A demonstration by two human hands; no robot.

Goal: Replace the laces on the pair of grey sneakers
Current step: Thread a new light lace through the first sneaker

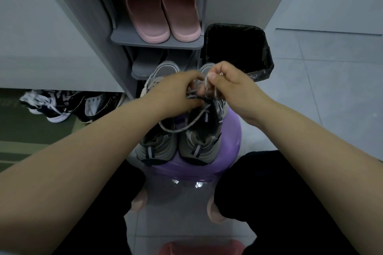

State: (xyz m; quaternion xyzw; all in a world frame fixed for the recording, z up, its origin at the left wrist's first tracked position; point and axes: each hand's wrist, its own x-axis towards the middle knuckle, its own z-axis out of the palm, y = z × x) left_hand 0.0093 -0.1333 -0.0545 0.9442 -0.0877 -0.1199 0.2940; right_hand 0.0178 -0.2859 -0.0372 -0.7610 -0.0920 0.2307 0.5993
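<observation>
Right fingers: the fingers of the right hand [230, 86] are curled in, and a grey lace [187, 127] is pinched between thumb and forefinger at the top of the hand.
Left fingers: the fingers of the left hand [178, 90] are closed round the same lace, just beside the right hand; the fingertips are partly hidden, so the exact grip cannot be told.
Lace: a slack loop is hung from the two hands and laid across the openings of both shoes.
Task's things: the grey sneakers [205, 144] are stood side by side and touching on a purple stool [230, 142], heels towards the person and toes towards the shoe rack [155, 42].
Shoe rack: a pair of pink slippers [159, 12] is held on the upper shelf, and grey slippers [145, 63] are seen on the shelf below.
Bin: a black bin [238, 49], lined with a black bag, is set just right of the rack; its contents cannot be made out.
Arms: both bare forearms are stretched forward and drawn together above the sneakers, the wrists held over the stool.
Floor: black-and-white sneakers [62, 105] are left under the cabinet at the left, beside a green mat [31, 130].
</observation>
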